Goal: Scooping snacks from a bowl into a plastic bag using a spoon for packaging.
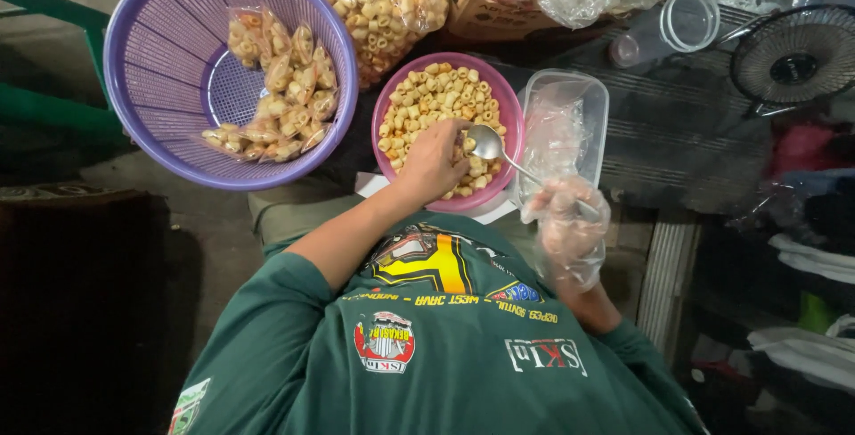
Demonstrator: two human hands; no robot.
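left hand (434, 161) in pink bowl (509, 110), right hand (570, 226) gripping spoon (499, 152).

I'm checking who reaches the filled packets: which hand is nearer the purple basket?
Left. The left hand rests in the pink bowl just beside the purple basket; the right hand, in a clear bag, holds the spoon farther away.

The spoon (488, 142) handle vanishes inside the bag-covered right hand (570, 230); its grip cannot be told.
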